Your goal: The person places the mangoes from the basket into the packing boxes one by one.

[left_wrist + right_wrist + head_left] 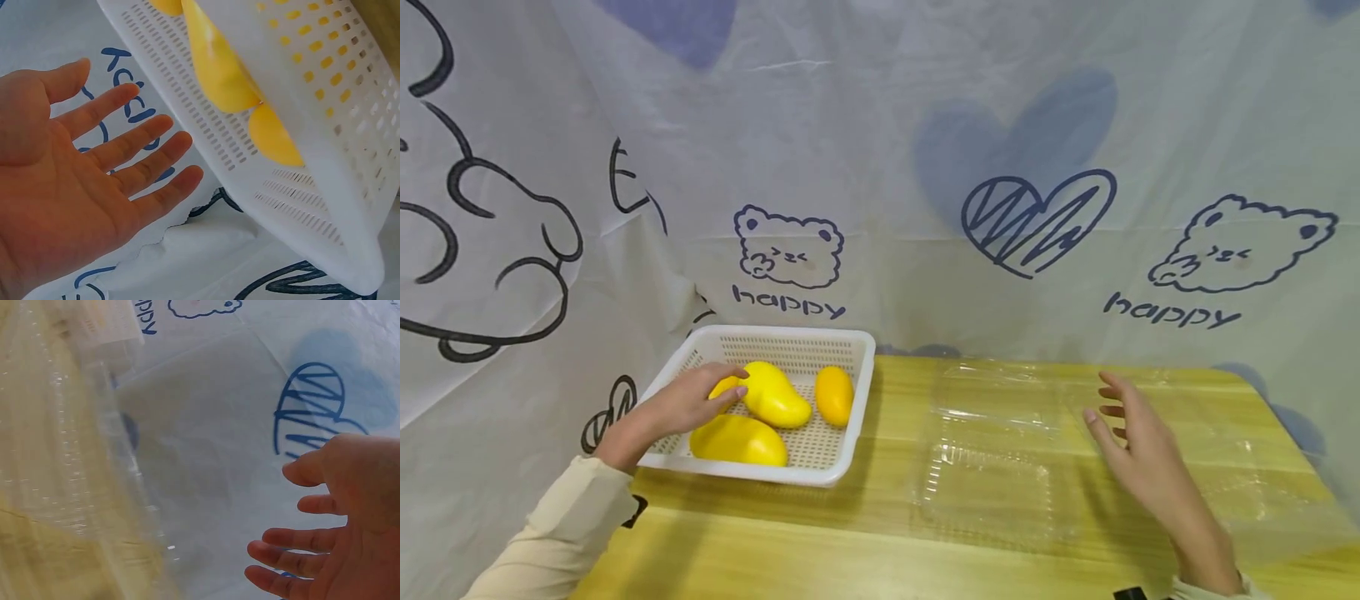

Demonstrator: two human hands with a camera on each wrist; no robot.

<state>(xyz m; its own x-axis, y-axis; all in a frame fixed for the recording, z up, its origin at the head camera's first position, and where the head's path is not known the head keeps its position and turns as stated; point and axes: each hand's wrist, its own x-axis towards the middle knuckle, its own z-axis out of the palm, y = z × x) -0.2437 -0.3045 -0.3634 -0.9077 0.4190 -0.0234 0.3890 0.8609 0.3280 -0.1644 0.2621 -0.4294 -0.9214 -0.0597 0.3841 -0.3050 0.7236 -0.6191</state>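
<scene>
My left hand [696, 398] hovers over the left side of a white slotted plastic basket [752, 472], fingers spread and palm bare in the left wrist view. Several yellow mangoes lie in the basket: one large mango [775, 396] in the middle, another mango [741, 442] at the front, and a smaller orange-yellow mango [834, 396] at the right. Part of a further mango [725, 387] is hidden behind my left fingers. On the right, my right hand [1142, 450] is raised with relaxed, slightly bent fingers, holding nothing, beside an opened clear plastic clamshell box [988, 492].
More clear plastic packaging [1247, 483] lies at the right end of the wooden table [790, 533]. A white cloth [895, 275] printed with bears and hearts hangs behind the table and along its left side.
</scene>
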